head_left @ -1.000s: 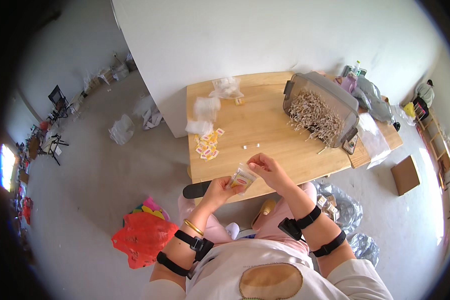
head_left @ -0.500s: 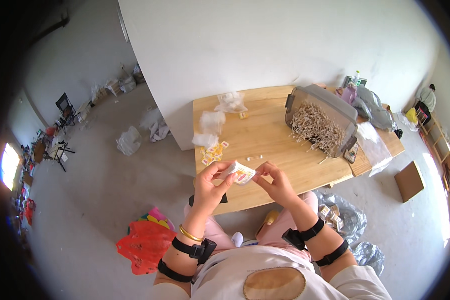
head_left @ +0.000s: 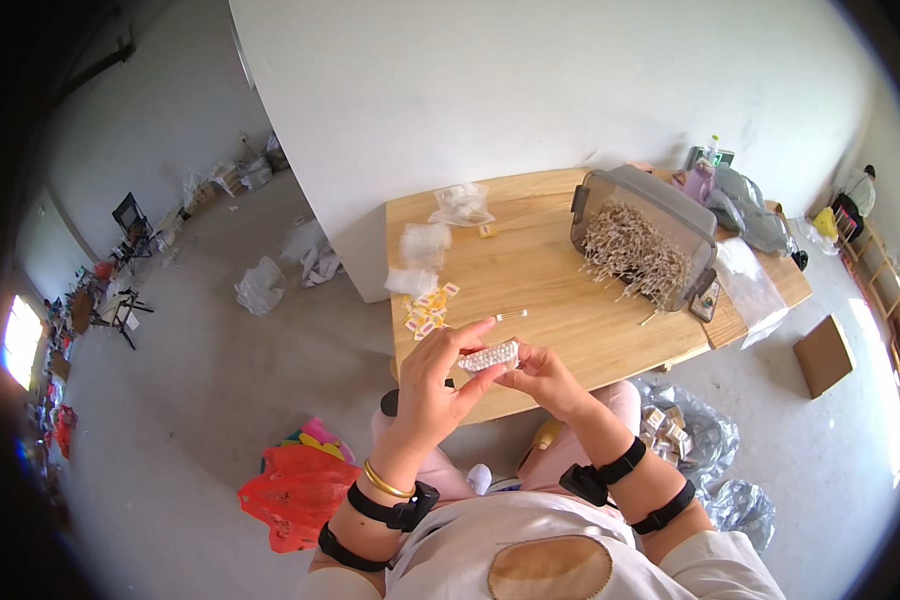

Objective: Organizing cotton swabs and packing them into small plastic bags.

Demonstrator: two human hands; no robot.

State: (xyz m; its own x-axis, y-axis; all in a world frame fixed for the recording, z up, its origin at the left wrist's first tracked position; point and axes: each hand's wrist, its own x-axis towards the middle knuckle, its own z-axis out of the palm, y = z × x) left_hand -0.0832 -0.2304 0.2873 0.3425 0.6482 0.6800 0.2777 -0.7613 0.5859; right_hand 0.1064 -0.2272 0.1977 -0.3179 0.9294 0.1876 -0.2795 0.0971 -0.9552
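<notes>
Between my two hands, over the table's near edge, is a small pack of cotton swabs [head_left: 489, 357]. Its end faces up, showing rows of white cotton tips. My left hand [head_left: 438, 377] holds the pack's left side, thumb below and fingers above. At the other end, the fingers of my right hand [head_left: 544, 379] pinch the pack. Just beyond, a few loose cotton swabs [head_left: 512, 315] lie on the wooden table [head_left: 515, 250]. Yellow and white printed cards [head_left: 430, 310] are scattered close to my left hand.
A grey translucent bin [head_left: 635, 190] lies on its side, with many cotton swabs [head_left: 630, 250] spilling toward its opening. Clear plastic bags [head_left: 422, 248] rest at the table's left. A plastic sack of small packs [head_left: 705, 430] and a red bag [head_left: 295, 495] are on the floor. A person [head_left: 855, 195] is far right.
The pack has tipped so its cotton-tip end shows instead of its printed face. Both hands have come closer together and slightly lower.
</notes>
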